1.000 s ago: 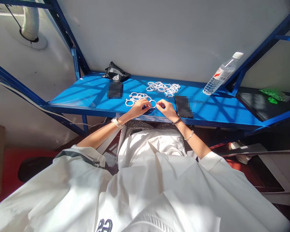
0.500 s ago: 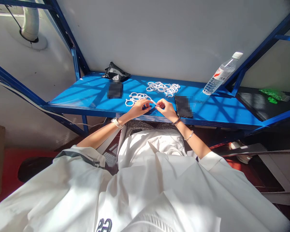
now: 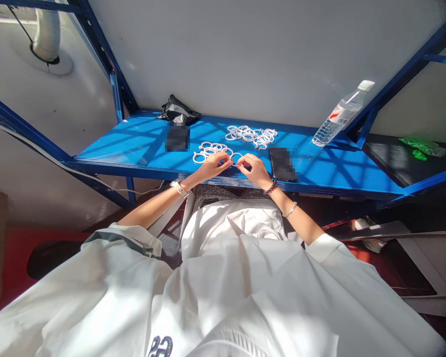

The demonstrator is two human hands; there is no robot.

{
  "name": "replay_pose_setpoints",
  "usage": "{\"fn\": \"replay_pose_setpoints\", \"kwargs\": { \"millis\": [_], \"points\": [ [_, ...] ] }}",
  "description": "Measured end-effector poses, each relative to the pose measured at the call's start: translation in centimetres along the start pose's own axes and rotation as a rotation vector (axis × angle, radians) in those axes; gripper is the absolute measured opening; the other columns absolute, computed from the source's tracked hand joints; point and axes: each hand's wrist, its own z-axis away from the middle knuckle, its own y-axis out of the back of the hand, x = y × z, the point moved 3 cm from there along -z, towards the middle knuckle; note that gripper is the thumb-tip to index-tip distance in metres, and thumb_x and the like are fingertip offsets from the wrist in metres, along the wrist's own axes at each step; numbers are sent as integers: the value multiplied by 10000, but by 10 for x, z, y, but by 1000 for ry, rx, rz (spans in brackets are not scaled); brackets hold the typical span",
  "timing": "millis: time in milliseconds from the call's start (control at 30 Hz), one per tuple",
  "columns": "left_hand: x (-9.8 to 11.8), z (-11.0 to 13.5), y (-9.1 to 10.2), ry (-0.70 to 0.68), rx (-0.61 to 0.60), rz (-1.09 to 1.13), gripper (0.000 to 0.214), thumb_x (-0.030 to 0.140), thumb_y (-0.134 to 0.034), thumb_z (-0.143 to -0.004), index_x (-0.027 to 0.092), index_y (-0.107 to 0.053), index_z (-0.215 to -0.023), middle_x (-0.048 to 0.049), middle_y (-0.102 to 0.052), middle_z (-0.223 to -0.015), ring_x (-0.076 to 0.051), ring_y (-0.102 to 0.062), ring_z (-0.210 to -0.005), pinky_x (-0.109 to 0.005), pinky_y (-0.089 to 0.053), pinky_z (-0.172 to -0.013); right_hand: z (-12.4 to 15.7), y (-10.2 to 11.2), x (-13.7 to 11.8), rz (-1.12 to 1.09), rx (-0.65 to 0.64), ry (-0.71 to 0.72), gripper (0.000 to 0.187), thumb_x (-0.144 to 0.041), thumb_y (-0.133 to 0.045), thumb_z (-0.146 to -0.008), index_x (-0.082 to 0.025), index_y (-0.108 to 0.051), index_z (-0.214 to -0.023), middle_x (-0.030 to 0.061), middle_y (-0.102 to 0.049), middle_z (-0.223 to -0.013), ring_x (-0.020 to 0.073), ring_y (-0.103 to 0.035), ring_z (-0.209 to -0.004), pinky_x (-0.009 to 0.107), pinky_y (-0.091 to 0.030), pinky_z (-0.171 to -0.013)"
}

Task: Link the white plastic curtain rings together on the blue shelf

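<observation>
Between my hands is a thin white ring (image 3: 237,153), its round outline showing above the fingertips. My left hand (image 3: 218,165) pinches it on the left side. From the right, my right hand (image 3: 253,170) pinches the same ring near its lower edge. A small group of white rings (image 3: 211,148) lies just beyond my left fingers on the blue shelf (image 3: 134,148). Farther back sits a larger pile of white rings (image 3: 250,134). The fingertips hide part of the held ring.
A black phone (image 3: 281,164) lies right of my right hand. A clear water bottle (image 3: 336,116) stands at the back right. Toward the left are a crumpled black plastic bag (image 3: 179,110) and a dark blurred item (image 3: 177,138). Blue metal posts (image 3: 113,74) frame the shelf.
The white ring, seen earlier as a narrow strip between my fingers, has turned so its round opening shows. Both hands keep nearly the same place.
</observation>
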Motion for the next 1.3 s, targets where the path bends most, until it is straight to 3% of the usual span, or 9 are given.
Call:
{"fn": "replay_pose_setpoints", "kwargs": {
  "millis": [200,500,733,1000,1300],
  "points": [
    [-10,-4,1,82,8,62,405,550,-506,-924,190,-644,-800,-38,-666,-775,-147,-591,-709,-267,-458,-622,0,3,1,-203,-16,-85,178,-355,-565,-868,-227,-644,-963,37,-702,-931,196,-653,-845,346,-528,-784],
    [-5,-4,2,104,-25,132,402,545,-514,-915,184,-639,-789,-51,-697,-808,-150,-624,-711,-262,-501,-630,-1,2,13,-450,-67,-218,471,-381,-651,-799,-277,-475,-1223,-6,-695,-882,195,-703,-870,368,-574,-833],
    [-6,-4,2,102,-18,160,429,573,-502,-924,186,-618,-778,-58,-682,-788,-153,-633,-690,-283,-536,-653,-2,2,8,-456,-142,-232,298,-432,-557,-879,-227,-620,-1086,40,-738,-961,208,-714,-903,400,-567,-888],
    [-5,-4,3,109,-2,183,477,636,-503,-907,188,-621,-792,-53,-675,-777,-148,-632,-679,-279,-546,-652,-3,3,7,-371,-123,-241,344,-536,-542,-883,-218,-657,-816,37,-735,-842,214,-692,-847,370,-561,-820],
    [-4,-4,6,90,34,163,501,656,-494,-912,189,-632,-796,-46,-653,-713,-146,-622,-657,-282,-540,-633,-2,3,3,-315,-180,-202,308,-449,-523,-896,-187,-683,-923,37,-738,-931,198,-665,-863,337,-521,-808]
  ]
}}
